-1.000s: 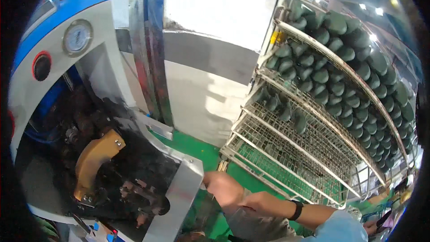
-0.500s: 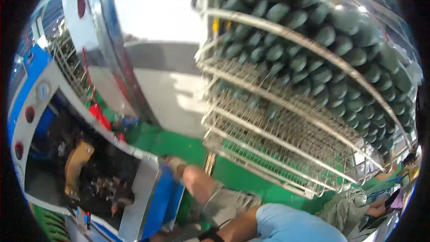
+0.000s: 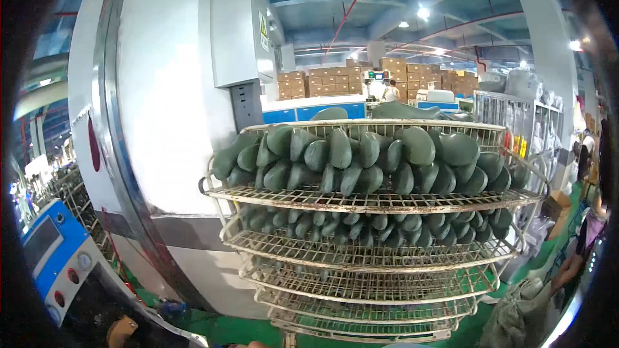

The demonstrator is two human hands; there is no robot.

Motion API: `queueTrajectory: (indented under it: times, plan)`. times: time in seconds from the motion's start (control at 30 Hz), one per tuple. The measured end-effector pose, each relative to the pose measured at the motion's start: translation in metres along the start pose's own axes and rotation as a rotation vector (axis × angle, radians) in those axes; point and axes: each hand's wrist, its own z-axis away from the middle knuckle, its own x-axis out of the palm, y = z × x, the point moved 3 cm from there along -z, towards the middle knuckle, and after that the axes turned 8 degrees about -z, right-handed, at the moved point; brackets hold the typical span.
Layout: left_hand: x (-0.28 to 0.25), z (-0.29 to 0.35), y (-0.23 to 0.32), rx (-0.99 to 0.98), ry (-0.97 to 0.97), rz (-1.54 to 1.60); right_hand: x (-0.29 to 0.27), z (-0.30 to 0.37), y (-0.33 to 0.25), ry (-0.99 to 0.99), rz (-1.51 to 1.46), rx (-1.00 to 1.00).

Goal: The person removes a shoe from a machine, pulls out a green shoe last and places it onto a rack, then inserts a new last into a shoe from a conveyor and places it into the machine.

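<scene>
While hands hide, shelves hold pieces.

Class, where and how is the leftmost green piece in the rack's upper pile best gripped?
The leftmost green piece is probably best cupped around its rounded end, from the front left: that end faces outward, no other piece lies to its left, and neighbouring pieces crowd its right.

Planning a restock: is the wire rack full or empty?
Partly full: curved green pieces crowd the upper shelves; the lowest mesh shows bare.
</scene>
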Motion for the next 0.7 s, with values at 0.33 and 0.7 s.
queueTrajectory:
  times: [0.33, 0.7]
  plan:
    - [0.043, 0.01, 0.036, 0.233, 0.325, -0.203, -0.002, 0.011, 0.073, 0.088, -0.595, 0.671]
    - [-0.016, -0.012, 0.065, 0.511, 0.443, 0.149, 0.005, -0.205, 0.039, 0.012, -0.245, 0.574]
